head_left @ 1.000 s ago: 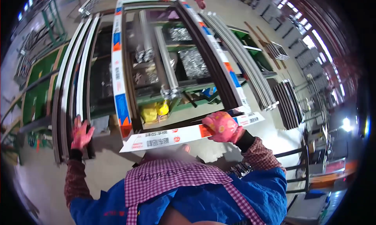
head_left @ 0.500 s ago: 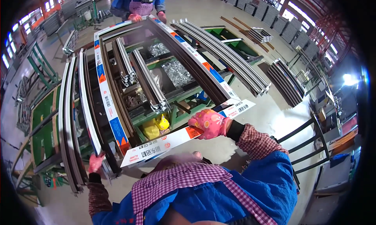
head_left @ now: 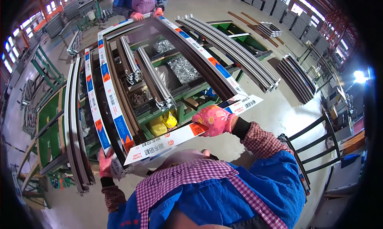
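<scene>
In front of me lies a large rectangular frame of dark brown metal profiles, its near bar (head_left: 167,144) covered in white film with orange patches. My right hand (head_left: 214,120), in a pink flowered glove, is closed around that near bar, right of its middle. At the left, my gloved left hand (head_left: 105,165) grips the near end of a long metal profile (head_left: 92,99) with white, blue and orange film. This profile runs alongside the frame's left bar (head_left: 113,99), close to it. My left fingertips are partly hidden.
A co-worker's gloved hands (head_left: 137,16) rest on the frame's far end. Beneath is a green workbench (head_left: 185,105) with metal brackets (head_left: 183,71) and a yellow bag (head_left: 158,126). Loose profiles lie left (head_left: 72,121) and right (head_left: 231,49). A black rack (head_left: 315,145) stands at right.
The profile in my left hand has turned so its printed film faces up, and it has shifted right toward the frame. My right hand keeps its grip on the near bar.
</scene>
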The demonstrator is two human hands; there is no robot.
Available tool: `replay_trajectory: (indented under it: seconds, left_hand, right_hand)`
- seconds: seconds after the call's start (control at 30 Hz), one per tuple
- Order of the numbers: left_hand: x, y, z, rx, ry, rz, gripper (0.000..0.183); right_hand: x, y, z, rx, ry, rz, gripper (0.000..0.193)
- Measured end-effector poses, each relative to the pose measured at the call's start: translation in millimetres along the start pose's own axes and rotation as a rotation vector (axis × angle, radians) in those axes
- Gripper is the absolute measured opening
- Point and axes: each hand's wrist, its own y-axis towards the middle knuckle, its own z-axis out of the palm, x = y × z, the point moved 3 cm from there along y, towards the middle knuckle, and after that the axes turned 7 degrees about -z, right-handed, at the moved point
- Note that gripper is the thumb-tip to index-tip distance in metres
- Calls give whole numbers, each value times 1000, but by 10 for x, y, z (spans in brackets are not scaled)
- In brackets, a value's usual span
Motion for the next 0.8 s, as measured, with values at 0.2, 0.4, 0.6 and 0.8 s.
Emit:
replay_trajectory:
  seconds: [0.2, 0.4, 0.6, 0.8]
  left_hand:
    - [480, -272, 2, 282, -561, -126, 36]
    - [128, -373, -11, 186, -408, -36, 37]
    - [88, -361, 45, 187, -686, -239, 39]
    - [129, -355, 27, 202, -695, -266, 44]
  right_hand:
    - [-32, 4, 32, 184, -53, 48, 72]
    - [-43, -7, 41, 231, -39, 136, 71]
    - [-78, -13, 88, 219, 35, 169, 67]
    - [66, 60, 14, 61, -122, 29, 51]
